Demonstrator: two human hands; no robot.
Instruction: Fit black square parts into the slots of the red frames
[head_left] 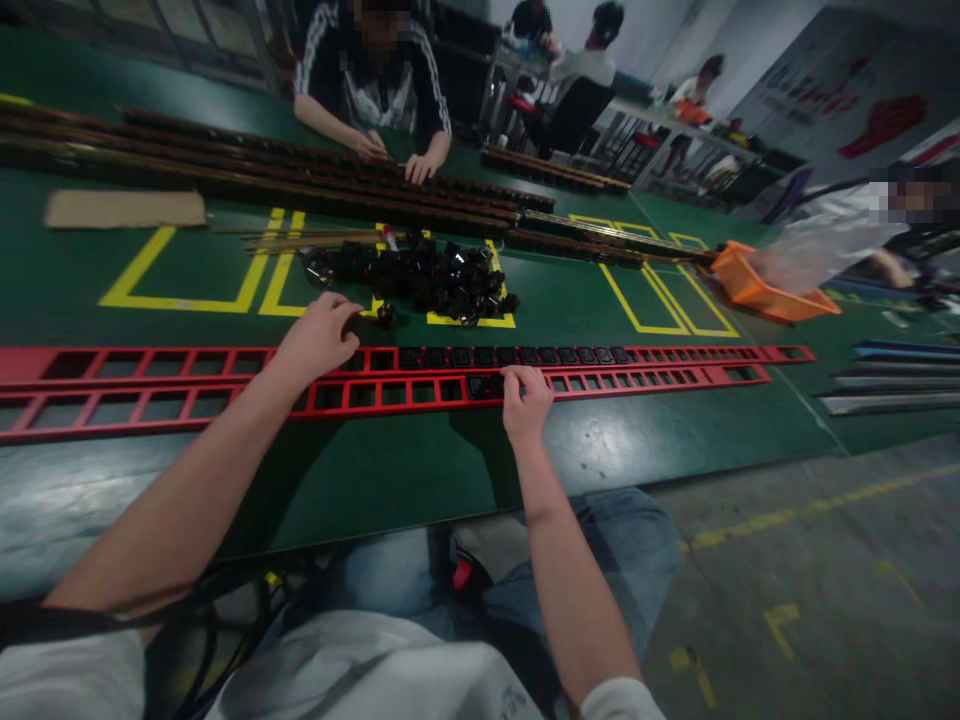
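Note:
Two long red slotted frames point(367, 394) lie side by side across the table. Several black socket modules point(484, 356) sit in a row in the far frame's slots. In the near frame, a black socket module point(484, 386) fills a slot. My right hand point(527, 398) is closed at this module's right end, thumb and fingertips together; part of what they grip is hidden. My left hand point(319, 335) is over the far frame, fingers stretched apart toward a loose black part point(386, 315). Whether its fingertips touch that part cannot be made out.
A heap of loose black parts point(427, 275) lies beyond the frames. Behind it run long dark rails point(300, 170), where a co-worker's hands point(424, 165) rest. Cardboard point(124, 209) is at left; an orange bin point(772, 290) and metal strips point(892, 378) are at right.

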